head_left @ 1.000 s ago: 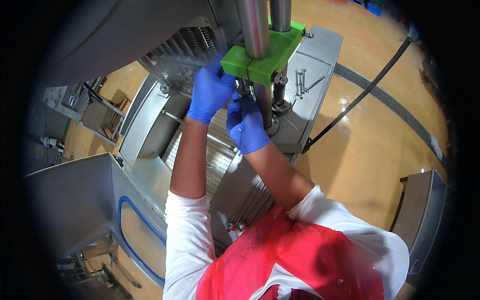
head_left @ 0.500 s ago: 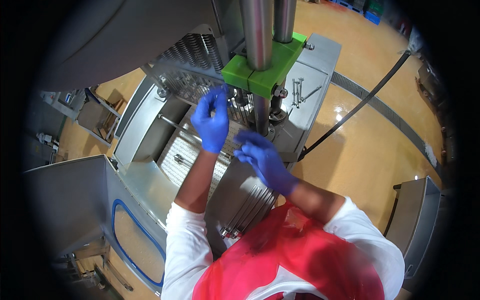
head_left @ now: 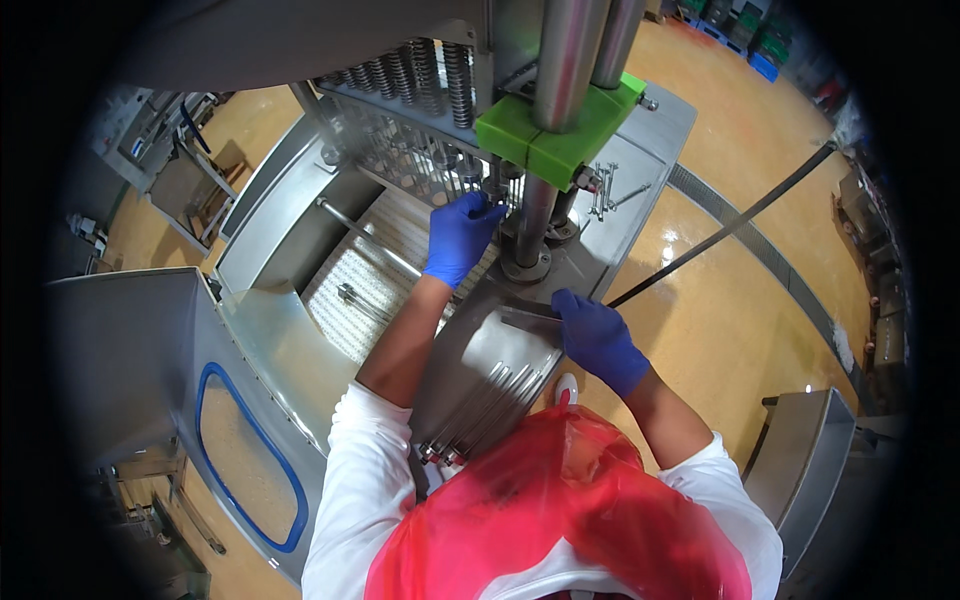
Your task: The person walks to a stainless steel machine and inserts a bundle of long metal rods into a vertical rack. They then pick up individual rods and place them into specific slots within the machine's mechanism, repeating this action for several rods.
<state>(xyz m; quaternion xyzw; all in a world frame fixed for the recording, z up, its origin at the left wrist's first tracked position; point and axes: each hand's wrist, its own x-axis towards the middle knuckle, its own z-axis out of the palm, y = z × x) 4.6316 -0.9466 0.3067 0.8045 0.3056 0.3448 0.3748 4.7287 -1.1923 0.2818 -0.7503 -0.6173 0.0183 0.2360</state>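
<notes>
My left hand (head_left: 462,240), in a blue glove, reaches in beneath the spring-loaded head of a steel machine. Its thumb and fingers are pinched together beside the row of thin upright metal needles (head_left: 410,160); what they hold is too small to make out. Lower and to the right, my right hand (head_left: 603,342), also gloved, is bent closed over the machine's edge (head_left: 535,308). Between the hands stands a thick steel column (head_left: 532,230) under a bright green clamp block (head_left: 545,140). Several long thin rods (head_left: 490,405) lie on the curved cover nearest me.
A white perforated conveyor bed (head_left: 365,270), with a few rods on it, lies left of my hands. Loose bolts (head_left: 604,192) rest on the steel top behind the column. A dark hose (head_left: 725,228) runs off right. An open metal door (head_left: 140,360) stands at left.
My left hand has moved right and closed in by the needles. The right hand has drawn back right and down onto the machine's edge. The view has shifted slightly.
</notes>
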